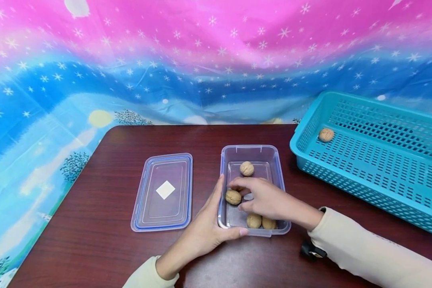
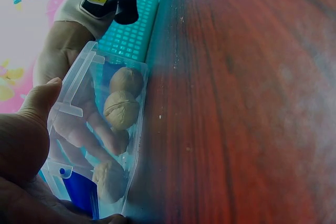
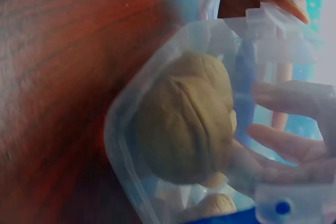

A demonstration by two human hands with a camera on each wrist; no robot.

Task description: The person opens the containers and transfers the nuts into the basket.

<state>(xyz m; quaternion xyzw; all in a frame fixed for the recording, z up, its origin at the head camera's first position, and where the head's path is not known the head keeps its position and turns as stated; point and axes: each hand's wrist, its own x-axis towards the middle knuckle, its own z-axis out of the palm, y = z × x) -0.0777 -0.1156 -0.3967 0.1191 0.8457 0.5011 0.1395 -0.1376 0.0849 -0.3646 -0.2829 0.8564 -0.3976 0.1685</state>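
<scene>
Several walnuts lie in a clear plastic box, among them a walnut (image 1: 247, 168) toward the far end and another walnut (image 1: 233, 197) by the left wall. Two more sit together in the near right corner, a walnut (image 2: 121, 109) of that pair showing through the wall in the left wrist view. My left hand (image 1: 206, 228) rests around the near left corner of the box (image 1: 283, 182), thumb along the front, fingers extended along the left side. My right hand (image 1: 264, 198) reaches inside, its fingers loosely bent beside the left walnut; nothing shows clearly between them.
A clear lid (image 1: 153, 214) with a blue seal and a white square lies left of the box. At the right stands a turquoise perforated basket (image 1: 360, 184) with one walnut (image 1: 326, 135) in its far left corner. A patterned cloth (image 1: 201, 60) hangs behind the table (image 1: 90, 208).
</scene>
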